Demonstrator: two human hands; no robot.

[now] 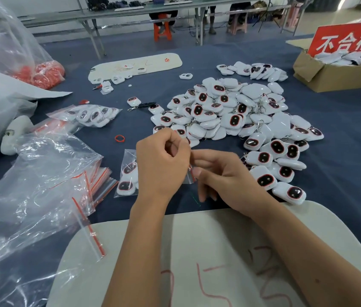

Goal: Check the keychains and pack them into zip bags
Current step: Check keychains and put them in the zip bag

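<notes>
**Both hands on a filled zip bag, mid-counter**

L hand (162, 165) has fingers curled, pinching the top of a small zip bag (128, 173); R hand (221, 176) pinches the bag's red-strip corner w/ thumb & fingers, just beside the L. Bag lies on the blue counter (341, 173) btwn the hands & a stack of empty zip bags (100, 180) at left; at least 2 white keychains show inside it. Big pile of loose keychains (237, 120) sits right of centre, near R hand. Another filled bag (88, 115) lies further back at left. Red rubber band (119, 138) lies apart. Cardboard box (330, 76) w/ red sign at far right. White pad (197, 251) under forearms.
</notes>
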